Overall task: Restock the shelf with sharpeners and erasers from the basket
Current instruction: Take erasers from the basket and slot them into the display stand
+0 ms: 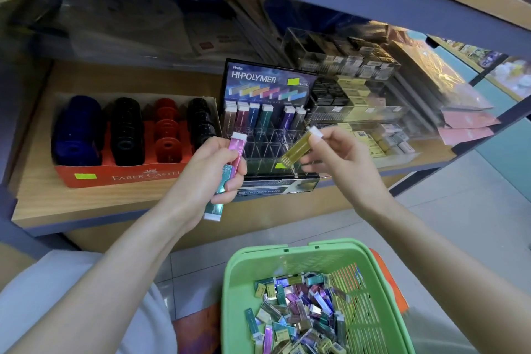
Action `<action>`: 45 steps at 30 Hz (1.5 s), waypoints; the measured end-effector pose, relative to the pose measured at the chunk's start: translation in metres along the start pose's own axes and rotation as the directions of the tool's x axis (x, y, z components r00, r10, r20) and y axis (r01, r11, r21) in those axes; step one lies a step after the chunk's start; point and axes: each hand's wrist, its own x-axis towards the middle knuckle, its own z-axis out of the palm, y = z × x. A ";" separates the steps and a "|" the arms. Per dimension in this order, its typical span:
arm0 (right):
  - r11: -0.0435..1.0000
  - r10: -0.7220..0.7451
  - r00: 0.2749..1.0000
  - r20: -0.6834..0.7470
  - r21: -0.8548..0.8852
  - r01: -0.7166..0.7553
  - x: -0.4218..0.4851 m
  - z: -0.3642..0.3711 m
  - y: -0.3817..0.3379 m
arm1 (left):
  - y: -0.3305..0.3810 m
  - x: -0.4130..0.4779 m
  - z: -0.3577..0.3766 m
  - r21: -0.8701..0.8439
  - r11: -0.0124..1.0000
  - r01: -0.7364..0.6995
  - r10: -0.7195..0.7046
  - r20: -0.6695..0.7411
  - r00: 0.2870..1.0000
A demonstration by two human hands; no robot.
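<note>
Now the right hand (339, 152) pinches a gold eraser (297, 148), likely due for a free rack (267, 80) slot just beyond its fingertips; the left hand (214, 172) grips two more.

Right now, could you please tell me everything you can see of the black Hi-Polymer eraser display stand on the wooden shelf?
The black cardboard display stand stands upright on the wooden shelf, between a red cardboard sharpener box and clear plastic bins. Its back card reads Pentel HI-POLYMER and bears a yellow sticker. Below, a clear plastic grid of slots steps down; only the top row holds slim erasers, the lower slots look empty. Its printed front lip reaches the shelf's front edge.
</note>
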 end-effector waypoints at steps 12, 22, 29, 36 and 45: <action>0.951 -0.133 0.974 -0.182 -0.302 0.074 0.073 -0.009 0.012 | 0.002 0.009 0.009 0.148 0.977 -0.154 0.171 -0.105 0.980; 0.913 -0.219 0.971 0.095 -0.332 0.238 0.099 0.054 0.012 | 0.007 0.017 -0.007 0.077 0.986 -0.145 0.163 -0.351 0.922; 0.887 -0.260 0.945 0.197 -0.338 0.314 0.108 0.064 0.008 | 0.010 0.016 -0.014 0.062 0.991 -0.122 0.137 -0.359 0.923; 0.824 -0.332 0.912 0.241 -0.398 0.405 0.110 0.072 0.008 | 0.011 0.017 -0.017 0.014 0.995 -0.103 0.101 -0.353 0.930; 0.711 -0.326 0.884 0.334 -0.529 0.463 0.110 0.068 0.019 | 0.010 0.017 -0.020 0.008 0.997 -0.072 0.071 -0.343 0.937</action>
